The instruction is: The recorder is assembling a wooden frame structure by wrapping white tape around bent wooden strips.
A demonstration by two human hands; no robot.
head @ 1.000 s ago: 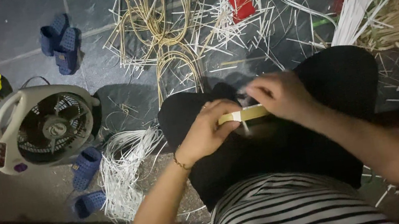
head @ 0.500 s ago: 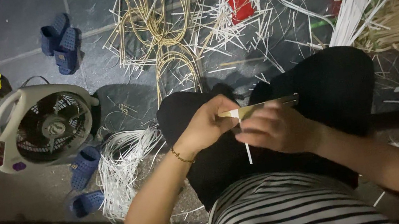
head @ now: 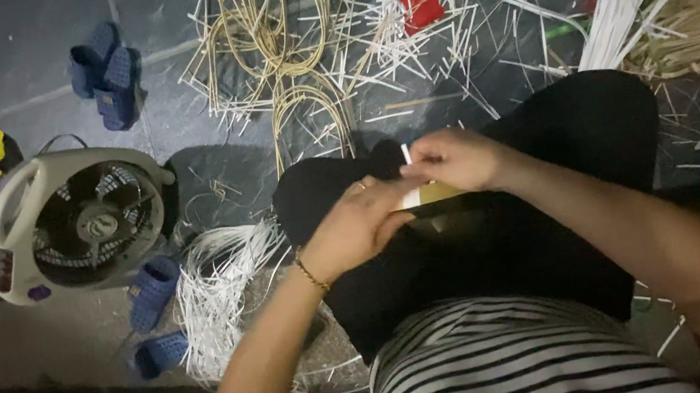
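Two hands, one pale strip

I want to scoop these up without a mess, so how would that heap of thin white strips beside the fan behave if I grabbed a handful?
The white strips look thin and long, lying in loose curves, so they would probably bend and droop rather than stay stiff. They seem light for their bulk. Since they lie loose and crisscrossed next to the fan, a handful would likely drag neighbours along and shed a few.

Cut strips and a fan crowd the floor; the dark lap lies open.
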